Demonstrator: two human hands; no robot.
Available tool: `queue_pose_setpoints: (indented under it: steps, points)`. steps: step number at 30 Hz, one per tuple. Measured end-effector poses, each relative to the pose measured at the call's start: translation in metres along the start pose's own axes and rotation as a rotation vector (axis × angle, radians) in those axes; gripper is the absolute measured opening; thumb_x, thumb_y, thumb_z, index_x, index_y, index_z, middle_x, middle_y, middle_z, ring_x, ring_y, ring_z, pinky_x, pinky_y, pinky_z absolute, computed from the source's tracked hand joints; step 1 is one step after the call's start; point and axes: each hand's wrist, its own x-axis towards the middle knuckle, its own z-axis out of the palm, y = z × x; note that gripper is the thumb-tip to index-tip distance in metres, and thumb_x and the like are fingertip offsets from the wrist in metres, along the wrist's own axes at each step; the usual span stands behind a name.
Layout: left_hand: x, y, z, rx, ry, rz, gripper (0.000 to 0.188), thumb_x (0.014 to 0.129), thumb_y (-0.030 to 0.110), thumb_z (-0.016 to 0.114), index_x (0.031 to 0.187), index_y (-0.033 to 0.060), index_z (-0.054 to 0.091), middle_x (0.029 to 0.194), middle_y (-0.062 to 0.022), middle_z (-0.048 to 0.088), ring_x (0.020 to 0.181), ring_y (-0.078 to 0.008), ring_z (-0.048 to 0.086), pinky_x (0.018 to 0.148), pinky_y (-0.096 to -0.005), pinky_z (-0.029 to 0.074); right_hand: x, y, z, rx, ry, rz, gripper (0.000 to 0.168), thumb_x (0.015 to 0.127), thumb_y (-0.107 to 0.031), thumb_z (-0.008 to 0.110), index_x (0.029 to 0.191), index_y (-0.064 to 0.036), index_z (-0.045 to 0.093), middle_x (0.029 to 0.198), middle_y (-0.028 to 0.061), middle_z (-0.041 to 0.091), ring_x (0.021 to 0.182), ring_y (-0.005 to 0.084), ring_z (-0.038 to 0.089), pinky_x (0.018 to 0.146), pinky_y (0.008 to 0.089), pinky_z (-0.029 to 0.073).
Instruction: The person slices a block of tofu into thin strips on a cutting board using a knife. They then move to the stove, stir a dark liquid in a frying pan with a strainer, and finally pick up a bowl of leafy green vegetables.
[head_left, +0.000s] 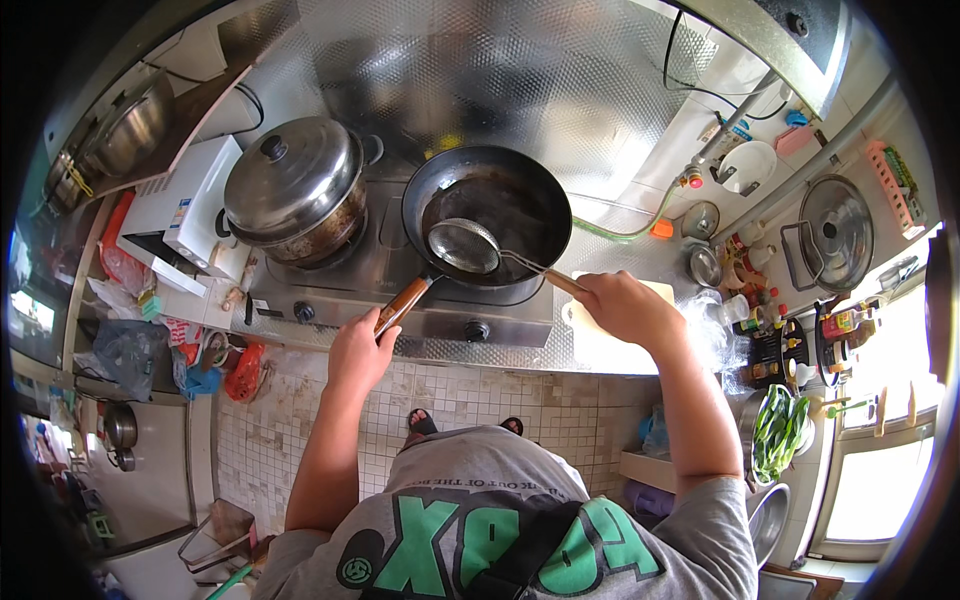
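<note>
My left hand (361, 349) grips the wooden handle of a dark wok (517, 169), which sits over the right side of a steel gas stove (420, 319). A wire-mesh skimmer (465, 246) is held over the wok's near left part by my right hand (626, 304), closed around its wooden handle. Dark, shiny matter or bare metal shows in the wok's bottom; which of the two I cannot tell. On the stove's left burner stands a large lidded steel pot (296, 187).
A white microwave (199, 202) stands left of the pot. Right of the stove lies a pale board (615, 341), with a steel bowl (703, 266) and several bottles beyond. Leafy greens (780, 431) rest in a container at the right. A green hose (630, 232) runs behind the counter area.
</note>
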Motion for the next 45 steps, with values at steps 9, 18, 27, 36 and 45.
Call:
queue_pose_setpoints:
  steps: [9,18,27,36,45]
  points:
    - [-0.001,0.007,-0.004,-0.006,-0.021,-0.043,0.037,0.090,0.024,0.073,0.115,-0.0015,0.065,0.101,-0.0237,0.070,0.096,-0.0454,0.065,0.082,-0.0503,0.052,0.029,-0.005,0.067,-0.328,0.341,-0.150,0.018,0.096,-0.017,0.056,0.104,-0.001,0.063,0.071,0.0135,0.068,0.068,0.0277,0.072,0.058,0.0399,0.058]
    - [0.000,0.004,-0.002,-0.022,-0.006,-0.030,0.035,0.090,0.024,0.073,0.113,-0.0014,0.066,0.100,-0.0243,0.070,0.094,-0.0454,0.065,0.081,-0.0501,0.053,0.061,-0.017,0.082,-0.189,0.177,0.033,0.020,0.100,-0.015,0.051,0.111,-0.001,0.058,0.080,0.0203,0.072,0.079,0.0383,0.074,0.071,0.0465,0.060]
    - [0.001,0.004,-0.002,-0.031,-0.019,-0.019,0.033,0.091,0.024,0.072,0.113,-0.0007,0.066,0.099,-0.0241,0.070,0.094,-0.0456,0.065,0.081,-0.0499,0.052,0.018,-0.007,0.041,-0.118,0.142,-0.022,0.025,0.103,-0.025,0.053,0.103,-0.004,0.065,0.078,0.0217,0.070,0.077,0.0430,0.070,0.073,0.0512,0.057]
    - [0.000,0.007,-0.004,-0.033,-0.030,-0.040,0.033,0.090,0.023,0.072,0.112,-0.0005,0.065,0.100,-0.0237,0.070,0.094,-0.0454,0.065,0.081,-0.0499,0.052,0.012,0.003,0.004,0.054,-0.002,-0.024,0.030,0.103,-0.029,0.052,0.102,-0.005,0.070,0.086,0.0228,0.070,0.084,0.0443,0.067,0.078,0.0531,0.052]
    - [0.001,0.001,0.001,-0.026,-0.009,-0.020,0.033,0.090,0.023,0.073,0.111,-0.0009,0.066,0.099,-0.0241,0.070,0.092,-0.0452,0.066,0.079,-0.0497,0.053,0.061,-0.005,0.079,-0.019,0.329,-0.076,0.020,0.100,-0.027,0.058,0.096,-0.007,0.062,0.071,0.0189,0.066,0.071,0.0413,0.069,0.069,0.0505,0.059]
